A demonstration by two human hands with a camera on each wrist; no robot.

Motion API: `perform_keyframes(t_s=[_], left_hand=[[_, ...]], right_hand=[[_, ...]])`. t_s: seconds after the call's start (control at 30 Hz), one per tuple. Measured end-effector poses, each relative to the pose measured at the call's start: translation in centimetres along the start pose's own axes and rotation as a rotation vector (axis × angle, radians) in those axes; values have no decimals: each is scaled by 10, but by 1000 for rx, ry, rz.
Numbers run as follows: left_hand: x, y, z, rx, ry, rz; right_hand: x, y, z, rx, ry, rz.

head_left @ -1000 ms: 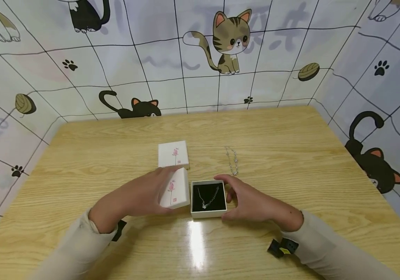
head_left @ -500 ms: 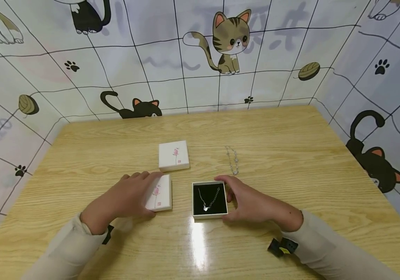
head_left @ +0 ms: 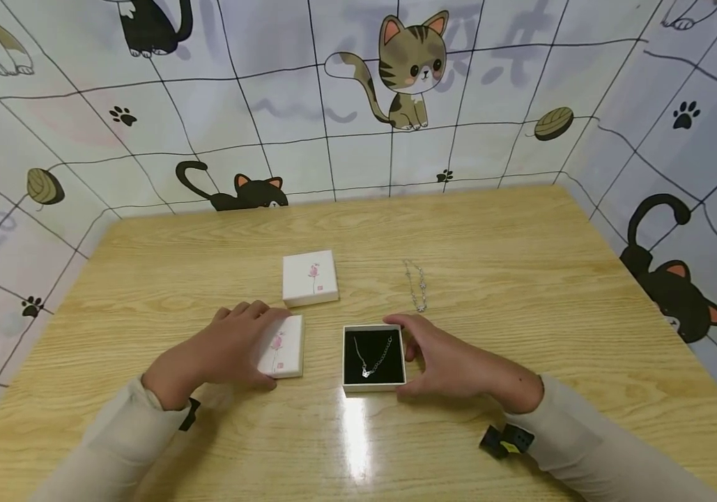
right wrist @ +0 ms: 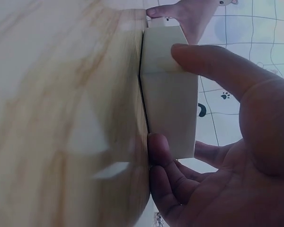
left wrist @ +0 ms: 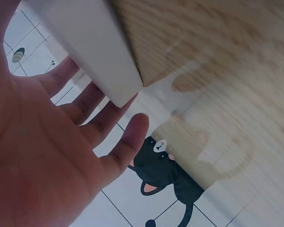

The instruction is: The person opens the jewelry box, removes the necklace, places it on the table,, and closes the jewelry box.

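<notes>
In the head view my left hand (head_left: 223,352) spans a white lid (head_left: 287,348) with a pink flower print, thumb at its near edge and fingers at its far edge. The lid lies low on the table. My right hand (head_left: 442,357) grips the right side of an open white box (head_left: 373,388). Inside it, a silver necklace (head_left: 375,367) with a small pendant lies on black padding. The left wrist view shows the lid's side (left wrist: 92,52) against the fingers of the left hand (left wrist: 52,142). In the right wrist view, thumb and fingers hold the box (right wrist: 168,109) at its corners.
Behind the lid stands a second white box (head_left: 310,279) with the same flower print. A silver bracelet (head_left: 421,286) lies on the wooden table (head_left: 521,265) beyond the right hand. Cloth printed with cats (head_left: 417,73) surrounds the table at the back and sides.
My left hand has carried the lid leftward, away from beside the open box, and lowered it toward the table. My right hand stays at the open box.
</notes>
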State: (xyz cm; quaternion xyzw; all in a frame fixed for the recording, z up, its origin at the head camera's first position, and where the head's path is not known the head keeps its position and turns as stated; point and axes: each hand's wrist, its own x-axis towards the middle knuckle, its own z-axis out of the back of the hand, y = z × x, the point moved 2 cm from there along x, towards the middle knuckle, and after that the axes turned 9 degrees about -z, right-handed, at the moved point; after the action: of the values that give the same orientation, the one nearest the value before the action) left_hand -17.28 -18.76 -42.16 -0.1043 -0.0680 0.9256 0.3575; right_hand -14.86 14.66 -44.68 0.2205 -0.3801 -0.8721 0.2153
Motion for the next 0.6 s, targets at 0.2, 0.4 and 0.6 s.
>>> perform_keyframes(t_s=[0.2,0.4,0.6], left_hand=[[2,-1,0,10,-22,3],[9,-26,6,11,-213,-64],[31,-66,11,4,-295,-198]], right_hand=[[0,1,2,10,8,-12],[0,2,2,13,22,-32],[1,1,2,10,25,-42]])
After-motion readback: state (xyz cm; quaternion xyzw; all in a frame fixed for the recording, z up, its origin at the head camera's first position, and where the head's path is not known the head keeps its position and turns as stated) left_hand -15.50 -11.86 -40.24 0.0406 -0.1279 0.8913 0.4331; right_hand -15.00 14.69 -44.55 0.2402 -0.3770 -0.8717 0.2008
